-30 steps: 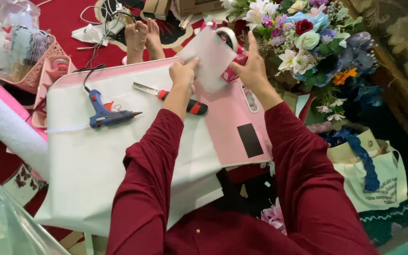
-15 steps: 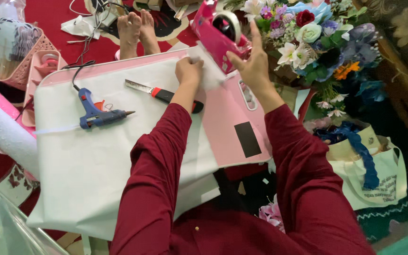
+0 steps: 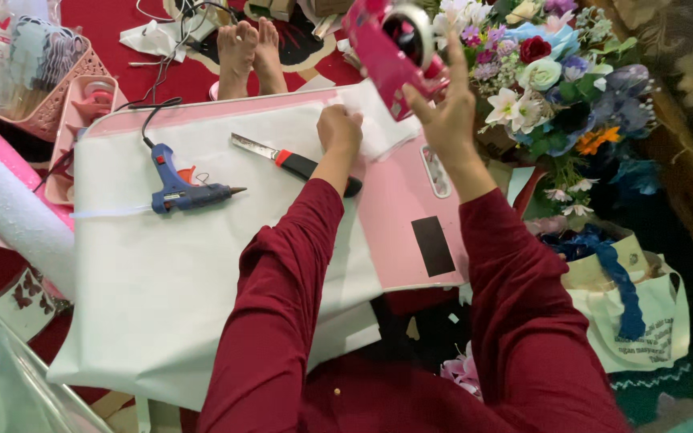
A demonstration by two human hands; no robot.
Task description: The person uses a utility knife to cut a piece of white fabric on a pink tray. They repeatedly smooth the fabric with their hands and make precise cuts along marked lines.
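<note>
Two hands are at work over one pink tabletop (image 3: pixel 411 200), most of it covered by one large white sheet (image 3: pixel 170 273). The left hand (image 3: pixel 340 128) is a closed fist pressed on one small white paper piece (image 3: pixel 374 120) near the far edge of the tabletop, its grip shut on that paper. The right hand (image 3: pixel 443 112) is raised above the far right corner, fingers spread, its grip clamped on one pink tape dispenser (image 3: pixel 391 40) held tilted in the air.

On the sheet lie one blue glue gun (image 3: pixel 182 188), its cord running off the far edge, and one utility knife (image 3: pixel 294 164) with a red and black handle, just beside the left wrist. Two bare feet (image 3: pixel 252 50) of another person rest just past the far edge. One flower bouquet (image 3: pixel 555 80) crowds the right side, near the raised hand. One white foam roll (image 3: pixel 10 208) lies along the left edge. The near half of the sheet holds only the two sleeves.
</note>
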